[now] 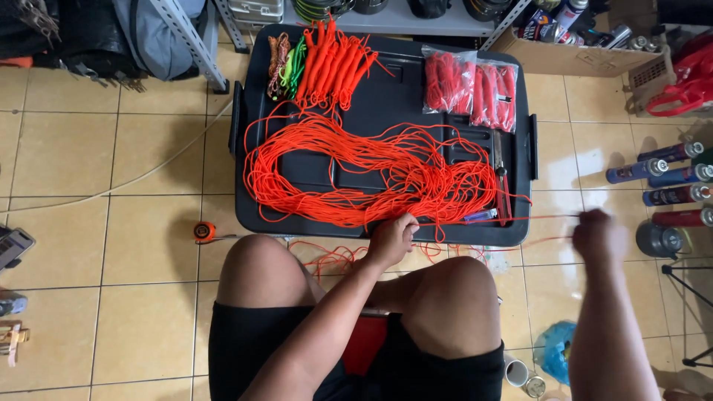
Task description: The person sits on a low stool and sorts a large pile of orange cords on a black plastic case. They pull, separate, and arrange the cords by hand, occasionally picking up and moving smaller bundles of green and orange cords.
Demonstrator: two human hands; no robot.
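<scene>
A big loose tangle of orange cord (pixel 356 167) lies on a black plastic bin lid (pixel 394 89) in front of my knees. My left hand (pixel 391 238) pinches the cord at the lid's near edge. My right hand (pixel 598 236), blurred, is out to the right and grips the same cord, which runs taut between the two hands. Several finished orange cord bundles (pixel 330 63) lie at the lid's far left. Two clear bags of red cord (pixel 471 87) sit at the far right.
A lighter (pixel 481 215) and a red-handled tool (pixel 502 182) rest on the lid's right side. An orange tape measure (pixel 205 232) lies on the tiles at left. Spray cans (pixel 668 186) lie at right. A metal shelf and a cardboard box (pixel 572 56) stand behind.
</scene>
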